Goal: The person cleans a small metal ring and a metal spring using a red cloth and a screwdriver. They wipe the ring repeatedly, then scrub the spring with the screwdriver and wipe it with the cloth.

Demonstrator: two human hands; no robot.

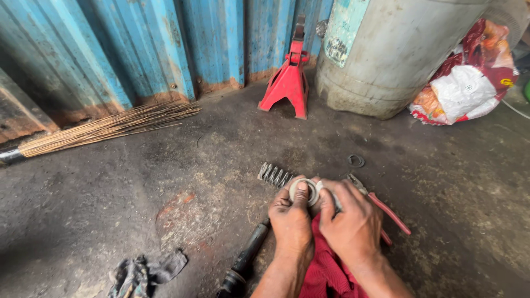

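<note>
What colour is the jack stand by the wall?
Red, clearest in the head view: the jack stand stands against the blue wall.

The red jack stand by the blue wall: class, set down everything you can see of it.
The red jack stand stands upright on the grimy concrete floor, close to the corrugated blue wall and just left of a large grey drum. It looks like painted metal: splayed legs form a pyramid-shaped base, and a narrow post rises from the top, darker at its tip. The paint is scuffed. No hand touches it, and nothing rests on it.
</note>
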